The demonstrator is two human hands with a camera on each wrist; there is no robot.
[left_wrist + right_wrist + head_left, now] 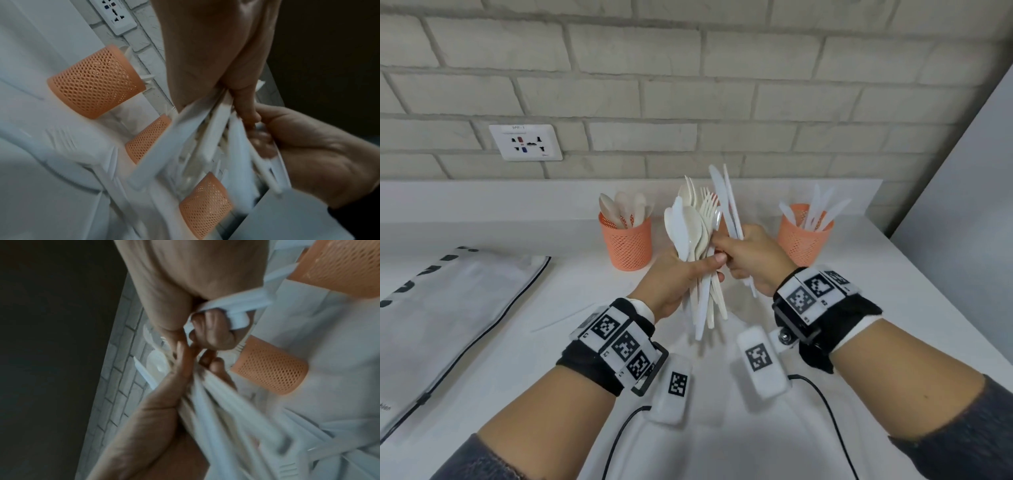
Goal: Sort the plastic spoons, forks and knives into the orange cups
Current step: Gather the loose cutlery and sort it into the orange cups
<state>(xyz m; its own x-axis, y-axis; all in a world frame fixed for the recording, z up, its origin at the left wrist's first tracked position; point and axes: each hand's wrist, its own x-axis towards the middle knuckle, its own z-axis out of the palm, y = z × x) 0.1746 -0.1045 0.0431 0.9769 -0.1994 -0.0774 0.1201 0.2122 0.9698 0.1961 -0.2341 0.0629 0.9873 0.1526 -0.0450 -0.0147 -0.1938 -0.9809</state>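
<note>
My left hand (685, 277) grips a mixed bundle of white plastic spoons, forks and knives (697, 233), held upright above the white counter (551, 342). Touching it on the right, my right hand (748, 251) holds a few white knives (726, 198) by their handles, blades up; its curled fingers (207, 332) show in the right wrist view. An orange mesh cup (627, 244) with spoons stands back left. Another orange cup (803, 238) with knives stands back right. A middle cup (147, 139) is hidden behind my hands in the head view.
A grey zip bag (448, 308) lies on the counter at left. One thin white plastic piece (561, 320) lies beside it. A raised ledge and brick wall with an outlet (525, 142) run behind the cups. A grey panel (962, 171) bounds the right side.
</note>
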